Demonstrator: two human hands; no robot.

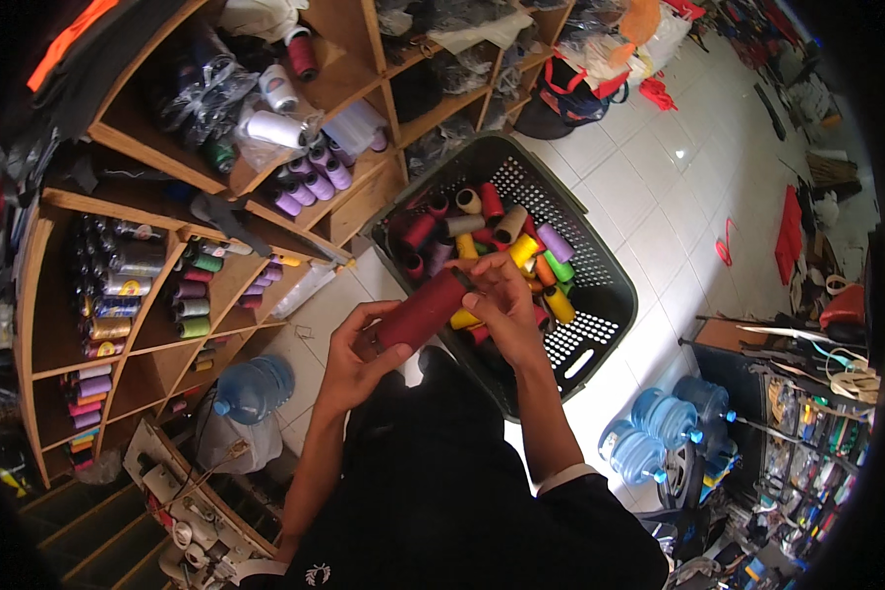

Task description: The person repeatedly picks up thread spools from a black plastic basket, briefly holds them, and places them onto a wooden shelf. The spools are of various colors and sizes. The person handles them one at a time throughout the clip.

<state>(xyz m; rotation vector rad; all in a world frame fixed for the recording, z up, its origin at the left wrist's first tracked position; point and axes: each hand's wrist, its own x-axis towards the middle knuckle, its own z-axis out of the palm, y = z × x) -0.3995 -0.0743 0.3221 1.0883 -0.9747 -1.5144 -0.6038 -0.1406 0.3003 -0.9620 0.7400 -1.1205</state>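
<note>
I hold a large dark red thread spool (419, 315) tilted in front of my body, above the near side of a dark green plastic basket (615, 285). My left hand (356, 356) is closed around the spool's lower left end. At its upper right end, the fingers of my right hand (506, 307) grip the rim, where a dark core end shows. Inside the basket lies a loose heap of thread spools, among them a yellow spool (559, 305), a purple spool (555, 242) and a tan spool (510, 224). My hands and the held spool hide part of the heap.
Wooden shelves (157, 344) with purple spools (310, 182) and other threads stand at the left. A blue water bottle (254, 388) and a sewing machine (192, 531) are at the lower left. More water bottles (664, 418) and a crowded rack (816, 442) stand at the right.
</note>
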